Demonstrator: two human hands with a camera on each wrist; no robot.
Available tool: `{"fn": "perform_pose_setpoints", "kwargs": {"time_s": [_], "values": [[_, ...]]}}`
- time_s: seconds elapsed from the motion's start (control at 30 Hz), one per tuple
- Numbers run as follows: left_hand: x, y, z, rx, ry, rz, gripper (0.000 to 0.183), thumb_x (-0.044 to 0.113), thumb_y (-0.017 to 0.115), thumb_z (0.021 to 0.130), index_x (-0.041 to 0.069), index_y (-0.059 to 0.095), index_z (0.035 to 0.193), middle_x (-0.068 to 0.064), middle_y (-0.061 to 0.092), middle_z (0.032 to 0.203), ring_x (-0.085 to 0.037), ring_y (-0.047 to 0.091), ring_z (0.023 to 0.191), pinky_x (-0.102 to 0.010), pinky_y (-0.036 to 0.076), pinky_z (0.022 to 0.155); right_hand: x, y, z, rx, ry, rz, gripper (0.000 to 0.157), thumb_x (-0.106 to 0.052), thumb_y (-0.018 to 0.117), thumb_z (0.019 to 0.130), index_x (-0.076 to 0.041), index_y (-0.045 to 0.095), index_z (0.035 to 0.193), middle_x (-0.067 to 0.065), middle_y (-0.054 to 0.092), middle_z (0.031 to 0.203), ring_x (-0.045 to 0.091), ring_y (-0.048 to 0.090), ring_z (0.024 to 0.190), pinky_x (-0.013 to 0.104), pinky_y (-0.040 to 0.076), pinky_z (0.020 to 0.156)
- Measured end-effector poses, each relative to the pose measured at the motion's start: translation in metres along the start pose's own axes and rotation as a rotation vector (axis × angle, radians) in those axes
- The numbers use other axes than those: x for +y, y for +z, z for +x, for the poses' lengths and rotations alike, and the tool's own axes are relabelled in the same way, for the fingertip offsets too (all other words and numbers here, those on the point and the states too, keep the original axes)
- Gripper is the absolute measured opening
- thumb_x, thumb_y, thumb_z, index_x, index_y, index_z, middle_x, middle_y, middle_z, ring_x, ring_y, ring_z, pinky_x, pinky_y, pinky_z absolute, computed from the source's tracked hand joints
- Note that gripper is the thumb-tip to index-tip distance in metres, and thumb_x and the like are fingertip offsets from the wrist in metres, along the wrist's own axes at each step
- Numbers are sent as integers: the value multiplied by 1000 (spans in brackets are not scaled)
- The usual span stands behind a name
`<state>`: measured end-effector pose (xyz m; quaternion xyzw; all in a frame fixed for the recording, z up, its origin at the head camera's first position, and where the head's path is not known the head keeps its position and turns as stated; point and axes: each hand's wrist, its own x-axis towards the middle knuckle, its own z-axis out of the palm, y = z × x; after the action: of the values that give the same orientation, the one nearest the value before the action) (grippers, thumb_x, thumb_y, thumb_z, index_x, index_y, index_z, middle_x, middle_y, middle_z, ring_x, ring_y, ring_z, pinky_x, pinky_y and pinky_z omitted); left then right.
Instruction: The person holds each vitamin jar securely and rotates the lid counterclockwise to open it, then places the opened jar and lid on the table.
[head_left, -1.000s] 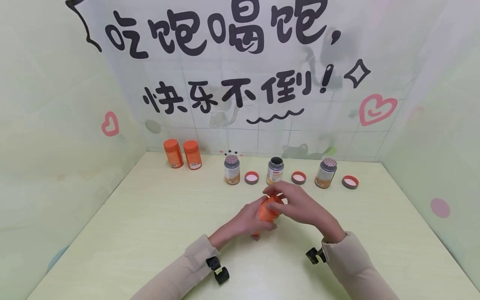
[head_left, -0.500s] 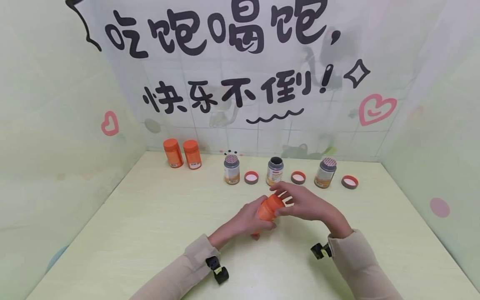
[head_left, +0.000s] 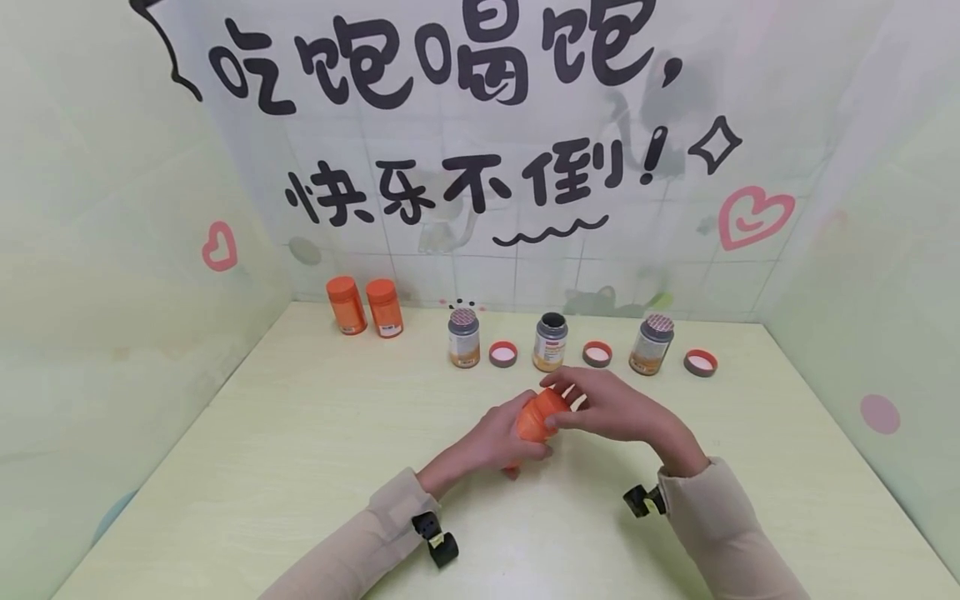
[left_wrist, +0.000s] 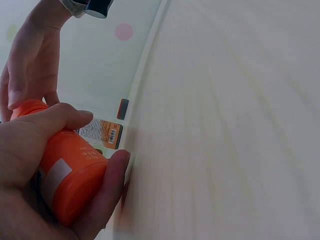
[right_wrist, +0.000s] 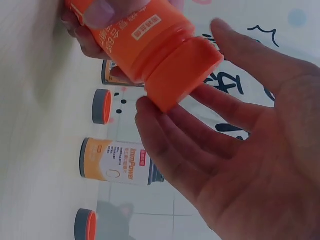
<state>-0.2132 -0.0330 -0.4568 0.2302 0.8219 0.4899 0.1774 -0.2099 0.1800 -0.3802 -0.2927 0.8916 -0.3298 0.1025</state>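
My left hand (head_left: 497,437) grips an orange bottle (head_left: 533,423) round its body and holds it tilted, its capped end up toward the right. In the left wrist view the thumb (left_wrist: 75,117) and fingers wrap the bottle. My right hand (head_left: 611,407) is cupped loosely about the orange cap (right_wrist: 182,72), which sits on the bottle's neck. The fingertips (right_wrist: 145,105) of that hand meet the cap's edge from one side. Its thumb (right_wrist: 230,37) stands a little off the cap in the right wrist view.
Two capped orange bottles (head_left: 386,310) stand at the back left of the table (head_left: 337,450). Along the back are a sealed grey-topped bottle (head_left: 464,342), an uncapped bottle (head_left: 551,346) with a dark mouth and another sealed bottle (head_left: 651,348). Red-rimmed caps (head_left: 502,355) lie beside them.
My right hand has shifted slightly right and loosened from round the cap, showing more of it. My left hand and the bottle have stayed nearly still.
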Motion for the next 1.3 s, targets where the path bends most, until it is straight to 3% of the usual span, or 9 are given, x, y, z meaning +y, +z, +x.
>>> {"fn": "perform_pose_setpoints", "kwargs": {"time_s": [0.2,0.33,0.47,0.7,1.0,1.1,1.3], "values": [[0,0,-1,-2,-13,-7,61,26,79,83,28,47,134,-2,61,106,-21,63,58,-31,56,48,-8,7,2,72,-44,-22,37,-21,73,89,-12,63,123,-3,66,115,15,63,103,32,58,87],[1,0,-1,-5,-28,-15,70,27,79,82,29,43,142,-1,61,109,-21,64,61,-31,57,49,-10,9,2,88,-62,-67,37,-18,75,86,-14,65,122,-2,66,117,16,61,106,36,58,87],[2,0,-1,-15,-27,-18,68,27,79,83,31,43,140,-2,60,108,-21,64,61,-31,57,49,-7,7,1,77,-49,-90,39,-19,77,85,-14,66,122,0,66,123,19,60,113,43,58,91],[3,0,0,-14,-26,-12,55,25,79,82,29,48,127,-3,60,101,-21,63,58,-32,56,47,-3,-1,-2,39,-66,-45,43,-23,77,86,-12,64,125,0,67,122,22,65,115,44,56,98],[2,1,5,3,-11,-25,46,26,79,82,27,50,117,-2,60,97,-21,62,62,-32,55,49,7,-32,-21,92,11,-22,48,-21,79,85,-15,60,129,3,65,122,26,66,112,37,61,88],[3,6,14,15,0,-37,45,29,80,81,27,51,115,-1,61,95,-20,63,67,-32,56,54,14,-47,-32,142,34,-52,48,-17,78,85,-16,59,129,5,64,123,28,66,112,37,61,87],[13,22,38,8,5,-139,47,33,80,82,29,51,119,2,62,102,-18,62,88,-33,58,66,28,-75,-55,255,159,-115,44,-17,78,85,-13,60,125,8,65,115,31,64,111,43,60,87]]}}
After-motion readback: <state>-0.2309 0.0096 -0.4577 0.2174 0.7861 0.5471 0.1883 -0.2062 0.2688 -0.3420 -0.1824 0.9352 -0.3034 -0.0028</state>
